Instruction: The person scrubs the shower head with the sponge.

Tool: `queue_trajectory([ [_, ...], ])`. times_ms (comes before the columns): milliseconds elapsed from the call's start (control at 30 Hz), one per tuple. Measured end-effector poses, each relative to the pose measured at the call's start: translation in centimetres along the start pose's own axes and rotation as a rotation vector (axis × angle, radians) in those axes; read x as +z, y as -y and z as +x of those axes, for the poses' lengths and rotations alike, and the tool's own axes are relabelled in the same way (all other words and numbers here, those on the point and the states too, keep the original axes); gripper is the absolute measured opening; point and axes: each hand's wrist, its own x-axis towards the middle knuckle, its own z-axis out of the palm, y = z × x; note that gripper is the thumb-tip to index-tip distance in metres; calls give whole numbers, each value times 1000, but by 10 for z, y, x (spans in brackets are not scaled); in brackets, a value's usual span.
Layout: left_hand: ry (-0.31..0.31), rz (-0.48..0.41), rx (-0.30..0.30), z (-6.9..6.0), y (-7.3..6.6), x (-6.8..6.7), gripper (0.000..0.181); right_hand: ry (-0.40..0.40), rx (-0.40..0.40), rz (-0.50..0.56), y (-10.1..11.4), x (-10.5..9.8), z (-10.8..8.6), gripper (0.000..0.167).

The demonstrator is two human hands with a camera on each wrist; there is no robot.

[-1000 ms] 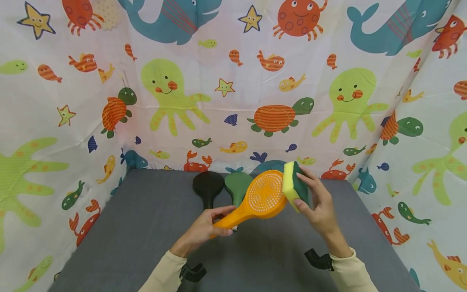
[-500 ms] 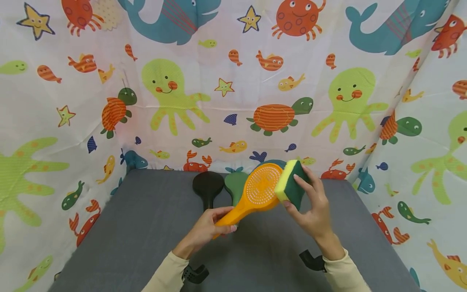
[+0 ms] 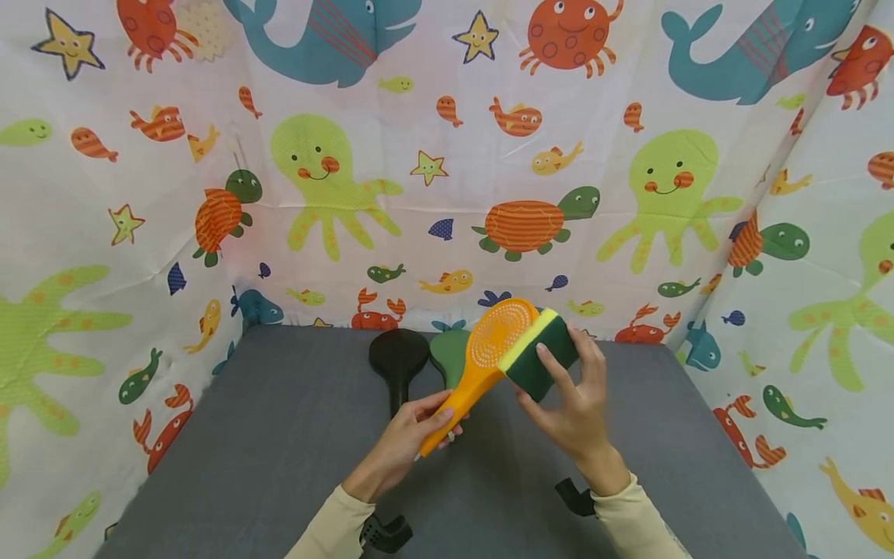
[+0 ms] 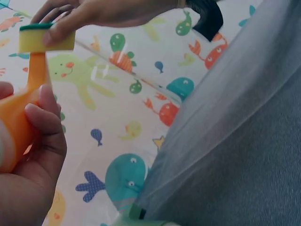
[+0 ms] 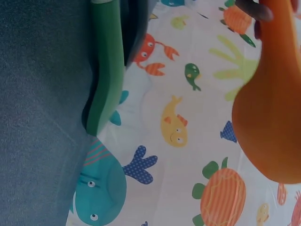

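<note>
My left hand [image 3: 398, 442] grips the handle of an orange paddle-shaped tool [image 3: 497, 334], held up and tilted to the upper right. Its oval face carries many white dots; bristles or holes, I cannot tell. The smooth back of the orange tool [image 5: 270, 117] fills the right side of the right wrist view. Between thumb and fingers my right hand [image 3: 576, 415] holds a yellow and dark green sponge [image 3: 529, 374], the yellow side toward the paddle. The sponge overlaps the paddle's right edge in the head view; whether they touch is unclear.
On the grey table [image 3: 293, 435], a black paddle-shaped tool [image 3: 398, 359] and a green one [image 3: 448, 355] lie near the back edge. Both handles are partly hidden by my left hand and the orange tool. A cloth printed with sea animals [image 3: 391, 264] surrounds the table.
The orange paddle has turned more upright. The sponge has moved left and rotated, so its green side now faces me more. My right hand has shifted left with it.
</note>
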Motion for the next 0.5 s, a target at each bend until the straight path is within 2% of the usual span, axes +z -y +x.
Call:
queue_trajectory([
  [267, -29, -35, -15, 2, -7, 9, 52, -59, -82, -77, 5, 13, -7, 47],
  [500, -54, -34, -26, 2, -8, 12, 52, -51, -108, -79, 9, 19, -13, 44],
])
